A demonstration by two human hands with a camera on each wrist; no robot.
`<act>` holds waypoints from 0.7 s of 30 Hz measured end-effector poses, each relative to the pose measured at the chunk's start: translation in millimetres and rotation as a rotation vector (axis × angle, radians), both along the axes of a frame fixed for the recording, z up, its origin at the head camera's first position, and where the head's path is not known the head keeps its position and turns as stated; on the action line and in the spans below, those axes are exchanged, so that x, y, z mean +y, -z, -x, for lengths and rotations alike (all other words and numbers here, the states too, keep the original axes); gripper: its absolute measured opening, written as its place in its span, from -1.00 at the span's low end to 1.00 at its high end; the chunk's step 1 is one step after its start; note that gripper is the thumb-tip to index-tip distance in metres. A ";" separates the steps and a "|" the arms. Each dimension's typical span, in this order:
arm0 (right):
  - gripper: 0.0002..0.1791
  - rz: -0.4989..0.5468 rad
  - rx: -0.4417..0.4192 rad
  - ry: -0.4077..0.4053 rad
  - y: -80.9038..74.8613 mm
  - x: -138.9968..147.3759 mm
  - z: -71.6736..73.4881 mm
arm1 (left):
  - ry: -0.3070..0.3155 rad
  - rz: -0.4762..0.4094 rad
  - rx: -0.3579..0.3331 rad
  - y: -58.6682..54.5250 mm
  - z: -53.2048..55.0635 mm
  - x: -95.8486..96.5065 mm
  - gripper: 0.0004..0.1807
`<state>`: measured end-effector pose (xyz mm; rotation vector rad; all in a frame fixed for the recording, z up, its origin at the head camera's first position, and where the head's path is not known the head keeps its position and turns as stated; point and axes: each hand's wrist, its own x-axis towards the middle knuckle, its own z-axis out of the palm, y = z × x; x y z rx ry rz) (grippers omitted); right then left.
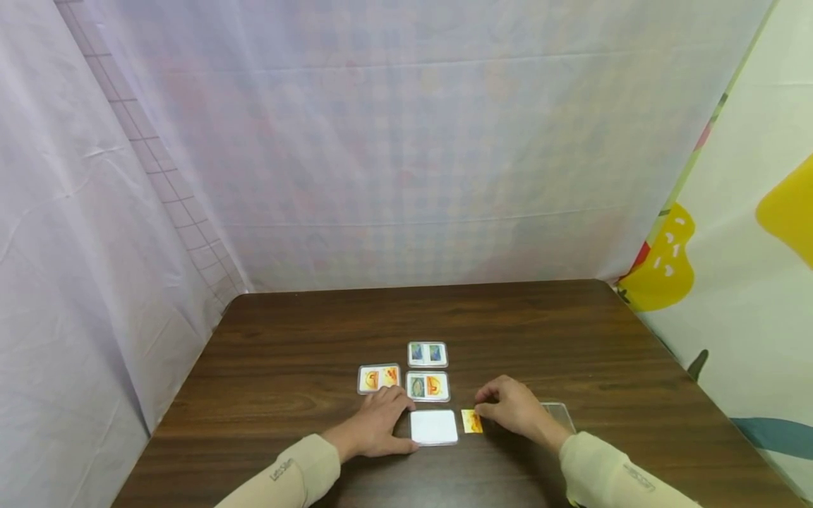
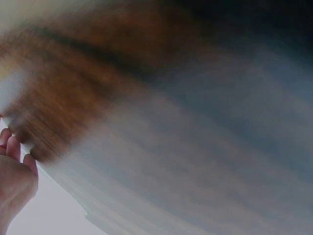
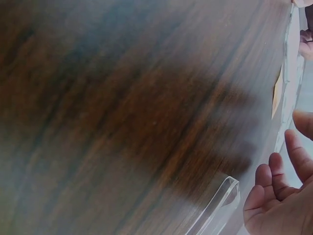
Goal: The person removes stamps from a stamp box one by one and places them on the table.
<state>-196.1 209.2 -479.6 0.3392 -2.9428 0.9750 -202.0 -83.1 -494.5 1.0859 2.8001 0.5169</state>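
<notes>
A clear-rimmed case with a blank white insert [image 1: 434, 427] lies near the front of the table. My left hand [image 1: 383, 423] rests at its left side, the thumb by its lower left corner and a fingertip by its upper left corner. Just right of that case, a small yellow-orange stamp [image 1: 472, 421] lies flat. My right hand [image 1: 513, 408] hovers at the stamp's upper right corner, thumb and forefinger close to it. In the right wrist view the stamp [image 3: 278, 95] shows edge-on, apart from the thumb, and the other fingers are loosely bent.
Behind the white case lie a case with a green and an orange stamp [image 1: 428, 386], a case with two blue-green stamps [image 1: 428, 354], and one with orange stamps [image 1: 379, 377]. A clear plastic cover [image 1: 559, 415] sits partly behind my right wrist. White curtains [image 1: 406, 155] back the brown table [image 1: 286, 317].
</notes>
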 end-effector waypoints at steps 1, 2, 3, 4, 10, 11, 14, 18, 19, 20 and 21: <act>-0.90 0.004 0.000 0.002 -0.3 0.0 -0.3 | 0.001 0.000 0.000 -0.1 -0.1 -0.1 -0.38; -0.90 0.009 -0.002 0.006 -0.3 0.1 -0.5 | 0.001 0.000 0.001 -0.2 -0.2 -0.1 -0.38; -0.90 0.010 0.006 0.004 -0.3 0.4 -1.0 | 0.001 0.001 0.000 -0.1 -0.2 -0.1 -0.38; -0.89 0.016 0.008 0.007 -0.5 0.7 -1.4 | 0.002 0.001 -0.002 0.0 -0.1 -0.1 -0.38; -0.84 0.040 0.016 0.015 -2.9 7.0 -5.0 | 0.001 0.012 -0.008 1.4 0.0 -0.1 -0.38; -0.83 0.040 0.014 0.018 -3.6 8.8 -5.6 | 0.000 0.014 -0.008 1.7 0.0 -0.1 -0.38; -0.80 0.057 -0.014 0.041 -5.8 14.9 -7.3 | 0.000 0.015 -0.006 2.3 -0.3 -0.2 -0.37; -0.75 0.064 -0.044 0.064 -8.0 23.8 -8.9 | -0.001 0.012 0.000 2.7 -0.6 -0.2 -0.38; -0.74 0.061 -0.037 0.060 -8.3 25.8 -9.4 | -0.001 0.012 0.001 2.8 -0.6 -0.1 -0.38; -0.74 0.063 -0.028 0.056 -8.1 28.1 -9.3 | -0.001 0.012 0.001 2.9 -0.6 -0.1 -0.38; -0.73 0.071 -0.020 0.046 -7.8 30.6 -9.4 | -0.001 0.011 0.003 3.0 -0.5 0.0 -0.38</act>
